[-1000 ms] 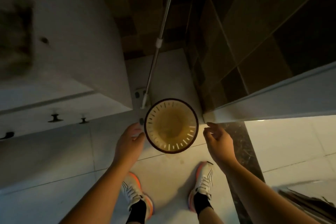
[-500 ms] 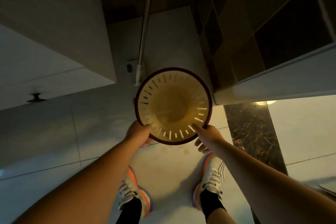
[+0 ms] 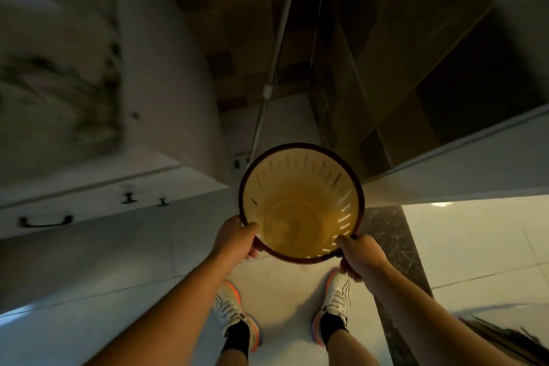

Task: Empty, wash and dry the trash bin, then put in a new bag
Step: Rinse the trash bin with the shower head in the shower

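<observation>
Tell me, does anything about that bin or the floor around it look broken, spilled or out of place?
Nothing stands out. The bin is upright, empty and unbagged, its dark rim whole, with the left hand and right hand gripping its near edge. No spill shows on the floor tiles. The picture is dim and blurred.

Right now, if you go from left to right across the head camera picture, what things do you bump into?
Black cabinet handle → left hand → yellow trash bin → right hand → dark marble floor strip → shiny white floor tile.
</observation>
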